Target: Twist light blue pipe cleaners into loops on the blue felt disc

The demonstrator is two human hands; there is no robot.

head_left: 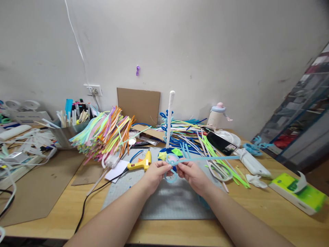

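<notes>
A light blue pipe cleaner [213,159] is pinched between both my hands over the grey cutting mat [174,209]. Its left part is curled into loops, and a straight length runs out to the right. My left hand [157,175] grips the looped part from the left. On the other side, my right hand [191,173] pinches it close to the loops. Just behind stands an upright white fuzzy stick [170,118] with blue curls beside it, on a base of dark blue and yellow-green, partly hidden by the loops.
A yellow glue gun [140,163] lies left of my hands, its black cord trailing forward. Scissors [219,171], a phone [221,142] and green pipe cleaners lie to the right. A large pipe-cleaner bundle [105,133] sits back left; a tissue pack [299,192] lies far right.
</notes>
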